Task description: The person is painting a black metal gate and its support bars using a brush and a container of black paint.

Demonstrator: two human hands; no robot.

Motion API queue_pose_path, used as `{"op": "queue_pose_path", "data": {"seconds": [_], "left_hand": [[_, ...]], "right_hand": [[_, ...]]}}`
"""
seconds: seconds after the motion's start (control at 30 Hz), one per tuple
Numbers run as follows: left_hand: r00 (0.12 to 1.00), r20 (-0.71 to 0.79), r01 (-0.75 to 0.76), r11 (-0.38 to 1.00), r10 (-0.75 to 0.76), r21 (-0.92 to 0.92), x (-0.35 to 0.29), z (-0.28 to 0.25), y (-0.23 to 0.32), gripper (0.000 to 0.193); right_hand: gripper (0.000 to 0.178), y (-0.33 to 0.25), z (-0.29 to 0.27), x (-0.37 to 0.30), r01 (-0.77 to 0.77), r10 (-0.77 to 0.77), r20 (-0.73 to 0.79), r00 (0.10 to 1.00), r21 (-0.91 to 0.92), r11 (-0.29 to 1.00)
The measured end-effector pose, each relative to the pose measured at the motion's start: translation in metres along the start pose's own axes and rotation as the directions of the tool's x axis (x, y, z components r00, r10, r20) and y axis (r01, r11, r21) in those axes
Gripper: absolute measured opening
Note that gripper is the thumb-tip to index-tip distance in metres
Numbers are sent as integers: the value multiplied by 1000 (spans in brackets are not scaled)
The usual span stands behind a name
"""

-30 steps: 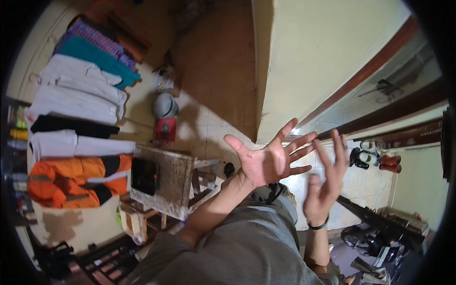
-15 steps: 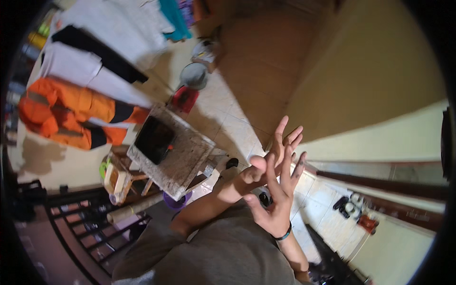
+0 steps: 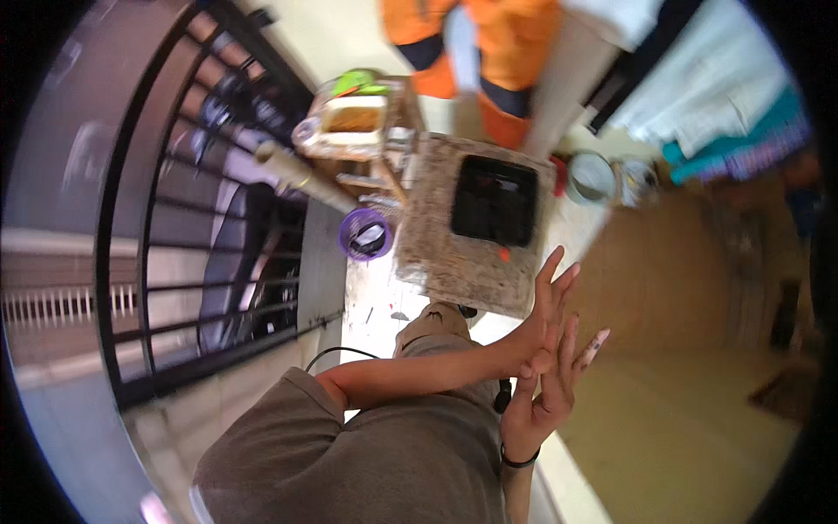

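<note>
My left hand (image 3: 539, 330) is raised in front of my body, its forearm crossing from the left. Its fingers are stretched out and it holds nothing. Just below and to the right is my right hand (image 3: 543, 406), with a dark band (image 3: 518, 459) on the wrist; its fingers are spread and empty. The two hands overlap in view near the left thumb, and I cannot tell whether they touch. Beyond them stands a worn, stained table (image 3: 425, 210) bearing a black tray-like object (image 3: 496, 201) and a small orange thing (image 3: 504, 255).
A black metal railing (image 3: 140, 236) runs along the left. A purple basket (image 3: 344, 239) stands left of the table, near a wooden stand (image 3: 397, 105) holding a yellow-orange container (image 3: 353, 120). Orange clothes (image 3: 515, 44) hang behind. A grey bucket (image 3: 592, 177) is at the back right.
The view has swung to the left, bringing the table ahead and the railing further into sight. My hands stay raised and open, with the left now crossing closer over the right.
</note>
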State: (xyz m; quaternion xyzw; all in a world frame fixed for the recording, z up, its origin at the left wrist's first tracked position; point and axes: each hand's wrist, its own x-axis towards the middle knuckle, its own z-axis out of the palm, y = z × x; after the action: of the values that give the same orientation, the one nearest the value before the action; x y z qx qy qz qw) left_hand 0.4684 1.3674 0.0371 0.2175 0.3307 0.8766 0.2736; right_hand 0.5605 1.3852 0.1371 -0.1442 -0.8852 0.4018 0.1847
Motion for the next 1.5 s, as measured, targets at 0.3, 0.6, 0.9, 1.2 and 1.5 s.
{"op": "queue_pose_path", "data": {"seconds": [0.3, 0.6, 0.9, 1.2, 1.5], "left_hand": [[780, -483, -323, 917, 397, 232, -34, -22, 49, 154], [697, -663, -312, 948, 274, 65, -79, 23, 30, 165], [630, -722, -261, 954, 285, 148, -148, 52, 28, 109], [277, -815, -341, 845, 510, 412, -241, 48, 60, 139], [211, -849, -211, 870, 485, 445, -307, 24, 131, 59]], "right_hand": [[30, -9, 26, 8, 344, -364, 165, 917, 142, 928], [26, 4, -9, -24, 418, -490, 192, 851, 317, 851], [34, -25, -13, -63, 318, -566, 446, 693, 516, 795], [23, -48, 28, -116, 440, -707, 432, 560, 568, 695], [26, -62, 68, -124, 289, -659, 399, 638, 670, 684]]}}
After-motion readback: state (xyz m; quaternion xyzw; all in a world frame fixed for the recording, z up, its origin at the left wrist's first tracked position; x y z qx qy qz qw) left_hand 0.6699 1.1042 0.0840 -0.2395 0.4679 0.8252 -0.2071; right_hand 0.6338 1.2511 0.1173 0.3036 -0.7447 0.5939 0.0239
